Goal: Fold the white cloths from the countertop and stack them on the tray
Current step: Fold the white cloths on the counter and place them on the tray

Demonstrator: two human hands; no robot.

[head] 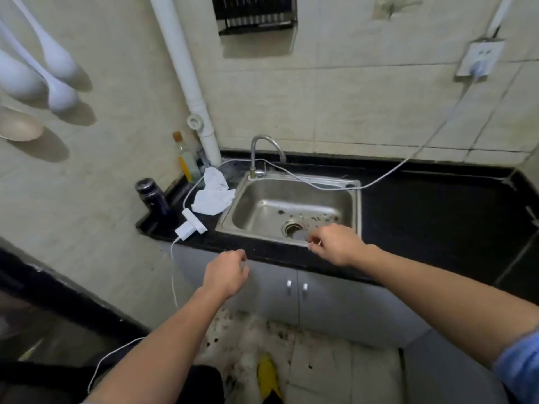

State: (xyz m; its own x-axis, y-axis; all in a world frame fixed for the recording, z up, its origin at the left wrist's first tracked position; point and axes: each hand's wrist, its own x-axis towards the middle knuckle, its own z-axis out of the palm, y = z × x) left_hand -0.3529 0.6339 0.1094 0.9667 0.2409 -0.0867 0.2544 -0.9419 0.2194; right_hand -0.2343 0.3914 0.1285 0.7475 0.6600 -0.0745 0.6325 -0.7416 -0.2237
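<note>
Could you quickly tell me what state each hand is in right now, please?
Left hand: open, fingers loosely curled, holding nothing.
Right hand: fingers curled above the sink rim; cannot tell if it holds anything.

Pretty grubby little kitchen corner. The cream tiled wall (350, 97) is stained, and a white drainpipe (186, 68) runs down it to the black bench (437, 217). A steel sink (262, 196) sits in the bench, with a curved tap (262, 144) behind it. There's a barred vent (253, 13) up high and a wall socket (478, 58) on the right. Below are grey cupboard doors (335, 304) and a dirt-spotted tile floor (320, 363).
</note>
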